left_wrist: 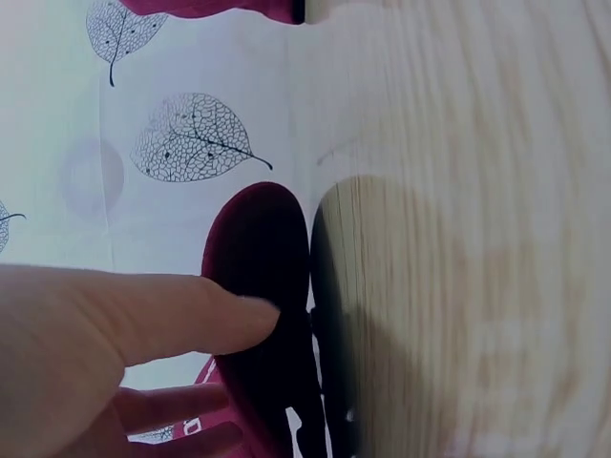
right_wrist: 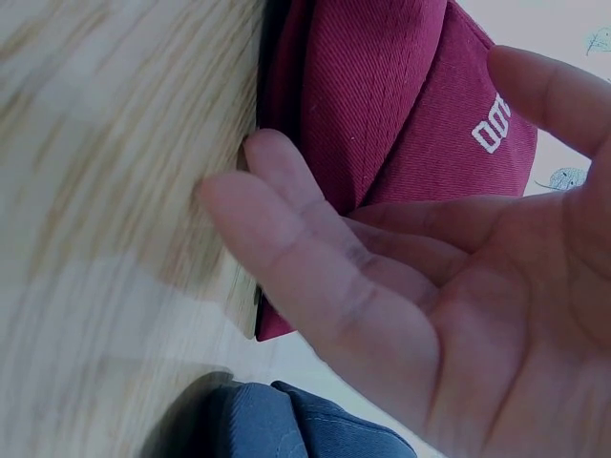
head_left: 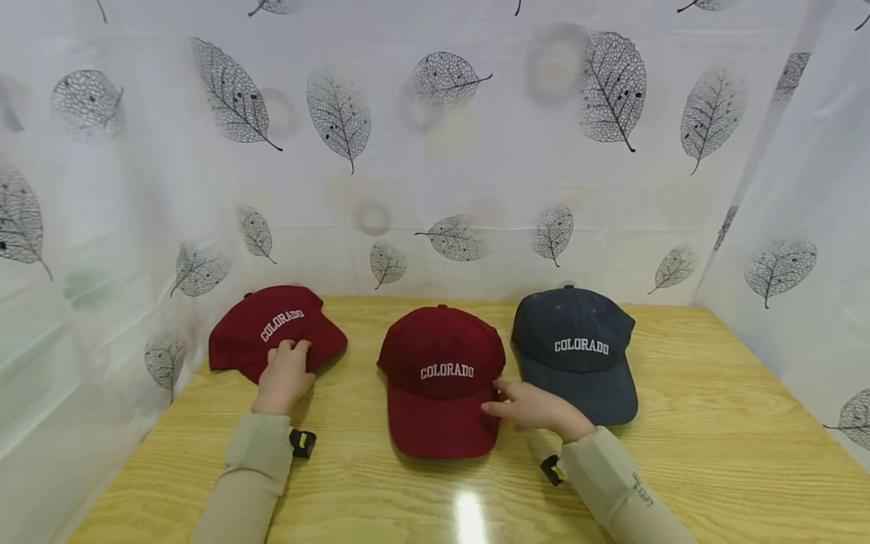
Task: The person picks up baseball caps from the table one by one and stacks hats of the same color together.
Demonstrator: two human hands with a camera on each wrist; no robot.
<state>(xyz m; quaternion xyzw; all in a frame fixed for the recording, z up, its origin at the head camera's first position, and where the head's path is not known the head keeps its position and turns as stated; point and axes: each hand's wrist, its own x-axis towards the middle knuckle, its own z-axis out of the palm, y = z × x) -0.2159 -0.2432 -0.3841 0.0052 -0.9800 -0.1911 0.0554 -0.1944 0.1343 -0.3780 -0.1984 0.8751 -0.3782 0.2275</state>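
Observation:
Three baseball caps lettered COLORADO sit on the wooden table. At the left is a tilted red cap (head_left: 238, 332); my left hand (head_left: 285, 378) pinches its brim. In the left wrist view, the thumb (left_wrist: 220, 320) lies against the dark underside (left_wrist: 263, 239) of that brim, while other fingers are on the upper side. A second red cap (head_left: 442, 347) stands in the middle, brim toward me. Beside its right edge is my right hand (head_left: 537, 408), fingers extended and thumb apart; in the right wrist view, the fingers (right_wrist: 315, 277) lie along the cap's side (right_wrist: 372, 105).
A navy cap (head_left: 571, 325) sits to the right of the middle cap, brim facing me, just behind my right hand. A white curtain (head_left: 421, 181) printed with leaves borders the wooden table (head_left: 714, 423) at the back and sides.

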